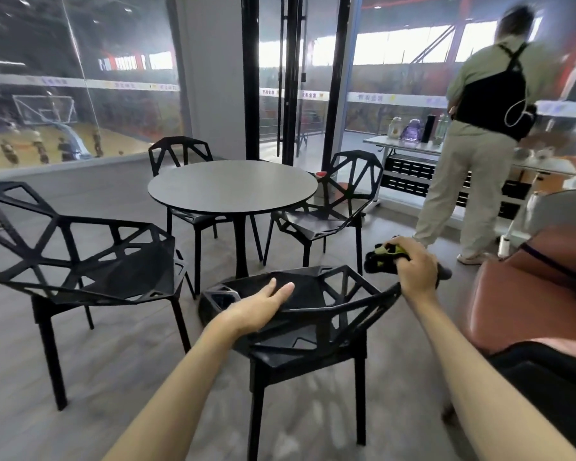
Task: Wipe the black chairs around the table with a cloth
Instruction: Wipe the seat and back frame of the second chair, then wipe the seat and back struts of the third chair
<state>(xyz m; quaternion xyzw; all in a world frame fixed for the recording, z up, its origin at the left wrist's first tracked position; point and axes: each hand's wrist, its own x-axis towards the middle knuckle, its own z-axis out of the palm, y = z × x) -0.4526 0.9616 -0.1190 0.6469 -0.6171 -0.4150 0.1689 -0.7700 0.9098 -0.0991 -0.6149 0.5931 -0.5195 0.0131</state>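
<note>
My left hand (260,309) rests flat with straight fingers on the nearest black chair (300,314), my right hand (414,266) grips the bunched cloth (384,257) beside its backrest, so I judge all 4 chairs remain to wipe.
</note>
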